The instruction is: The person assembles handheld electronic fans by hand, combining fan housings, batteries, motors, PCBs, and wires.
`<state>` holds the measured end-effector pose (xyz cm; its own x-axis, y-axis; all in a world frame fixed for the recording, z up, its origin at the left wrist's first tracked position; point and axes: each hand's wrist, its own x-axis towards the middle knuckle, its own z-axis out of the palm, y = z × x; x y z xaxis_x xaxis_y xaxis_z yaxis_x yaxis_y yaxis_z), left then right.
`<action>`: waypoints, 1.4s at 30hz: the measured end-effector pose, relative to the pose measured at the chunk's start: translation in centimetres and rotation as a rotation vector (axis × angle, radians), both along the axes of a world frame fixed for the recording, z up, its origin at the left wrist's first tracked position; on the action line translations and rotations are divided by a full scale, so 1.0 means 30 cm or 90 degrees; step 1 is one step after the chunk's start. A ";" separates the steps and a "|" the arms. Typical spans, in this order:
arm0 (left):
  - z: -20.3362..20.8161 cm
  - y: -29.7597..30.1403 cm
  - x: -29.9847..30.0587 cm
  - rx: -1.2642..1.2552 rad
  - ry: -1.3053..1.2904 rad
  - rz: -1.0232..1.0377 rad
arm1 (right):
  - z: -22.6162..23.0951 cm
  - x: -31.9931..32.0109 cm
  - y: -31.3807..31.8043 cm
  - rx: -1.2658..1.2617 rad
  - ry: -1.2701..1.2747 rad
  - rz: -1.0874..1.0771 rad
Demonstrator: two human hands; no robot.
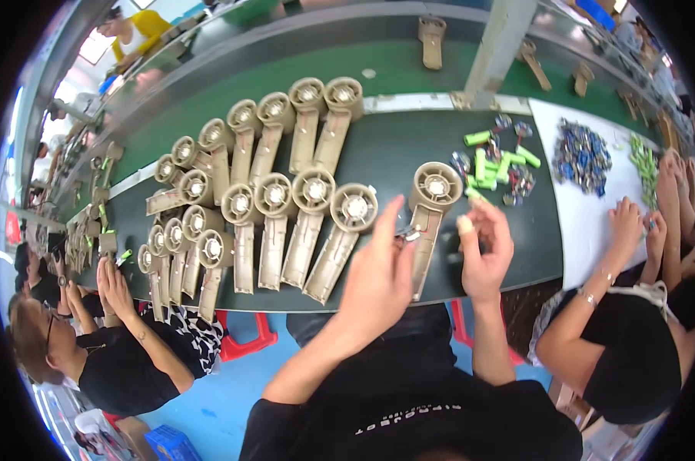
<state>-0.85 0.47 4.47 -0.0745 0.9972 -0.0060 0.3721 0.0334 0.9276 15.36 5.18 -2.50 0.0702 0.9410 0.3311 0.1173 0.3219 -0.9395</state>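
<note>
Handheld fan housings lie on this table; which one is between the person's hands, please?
The rightmost fan housing on the dark table; others there lie further left.

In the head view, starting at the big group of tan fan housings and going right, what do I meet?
Group of tan round-headed plastic fan housings, the person's left hand, single tan plastic fan housing, right hand, heap of small blue-and-silver parts, heap of light-green cylinders.

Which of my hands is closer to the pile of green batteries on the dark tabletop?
Your right hand. It is just on the near side of the green batteries; your left hand is farther off, to the left, beside a fan handle.
</note>
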 end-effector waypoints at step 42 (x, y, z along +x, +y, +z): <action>-0.053 0.010 0.028 0.197 0.235 -0.024 | 0.103 -0.013 -0.170 -0.417 0.145 0.153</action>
<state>-0.02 0.78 2.88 0.0205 0.9499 0.3118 0.6745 -0.2433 0.6970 14.96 0.09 0.58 -0.1627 0.9390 -0.3030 -0.1072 -0.3221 -0.9406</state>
